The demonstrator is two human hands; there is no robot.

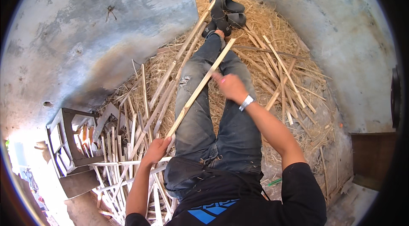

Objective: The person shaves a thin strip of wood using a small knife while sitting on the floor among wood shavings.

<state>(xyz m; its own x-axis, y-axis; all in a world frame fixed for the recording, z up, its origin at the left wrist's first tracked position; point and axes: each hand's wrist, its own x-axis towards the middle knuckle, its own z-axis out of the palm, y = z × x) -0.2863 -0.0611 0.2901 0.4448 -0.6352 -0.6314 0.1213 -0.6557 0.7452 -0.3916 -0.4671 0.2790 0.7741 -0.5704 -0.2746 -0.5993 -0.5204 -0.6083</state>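
My left hand is closed round the lower end of a long pale wooden strip. The strip slants up to the right across my legs, its far end above my shins. My right hand is beside the strip's middle, over my right knee, with its fingers curled. A small dark and pink bit shows at its fingertips; motion blur hides what it is. A silvery band circles my right wrist.
Loose wooden strips lie on straw to my right. More strips are heaped at my left by a dark wooden frame. Two longer strips run alongside my left leg. Dark clogs are by my feet. Grey walls stand on both sides.
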